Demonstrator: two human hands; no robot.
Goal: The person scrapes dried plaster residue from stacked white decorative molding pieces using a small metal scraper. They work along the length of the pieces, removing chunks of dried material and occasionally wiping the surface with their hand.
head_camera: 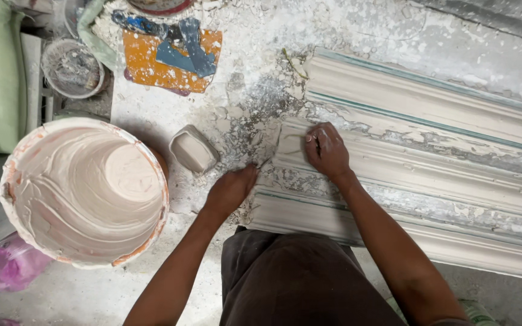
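Plaster-dusted white work surface (243, 72), seen from above. Right hand (327, 151): fingers curled, pressed on the near end of a long grey-white ribbed plaster cornice mould (430, 157); anything held cannot be made out. Left hand (232, 188): closed, at the mould's end edge. Small grey plaster-coated cup (193, 150) just beside it; large plaster-lined white bucket (86, 190) further left; orange cloth (161, 63) beyond.

At right you see a matt, chalky plaster moulding (418, 151) with flaking patches; at left, your plastic bucket (86, 192) is coated in smooth wet plaster; the floor (255, 78) is rough and powder-strewn.
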